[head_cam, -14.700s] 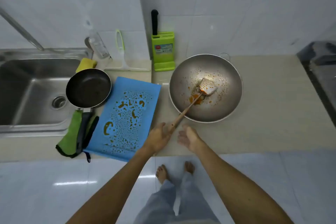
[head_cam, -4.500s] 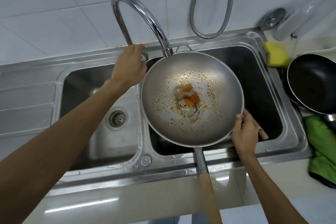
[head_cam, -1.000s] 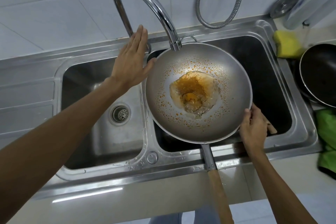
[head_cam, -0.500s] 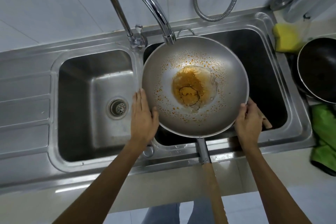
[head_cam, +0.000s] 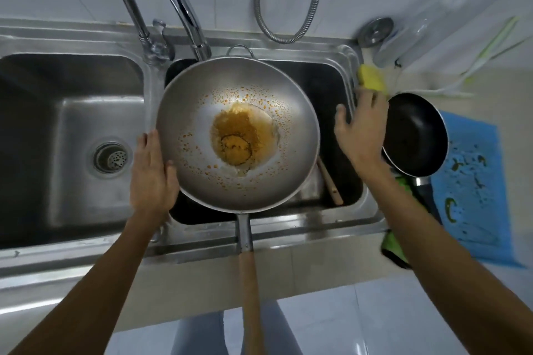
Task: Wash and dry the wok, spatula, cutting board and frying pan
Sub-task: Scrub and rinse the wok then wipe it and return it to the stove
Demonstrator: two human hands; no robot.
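Wok [head_cam: 239, 135] sat steadied by the flat left hand [head_cam: 151, 173]; the right hand [head_cam: 360, 130] had left its rim, fingers spread toward the sponge [head_cam: 372, 81], so scrubbing seemed next.

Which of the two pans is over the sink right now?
The silver wok, holding brown water, over the right basin; the black frying pan sits off to the right.

Person, seen from own head downward.
- Left forearm [head_cam: 95, 277]: bare along whole visible length, sleeve edge out of view.
- Right forearm [head_cam: 432, 253]: likewise bare.
- Left hand [head_cam: 151, 170]: bare, outline fairly sharp.
- Right hand [head_cam: 360, 130]: bare, motion-blurred, fine detail unreadable.
- Trousers [head_cam: 199, 331]: pale grey-blue, soft plain fabric, faint folds; two legs visible low between forearms, narrow gap between them.
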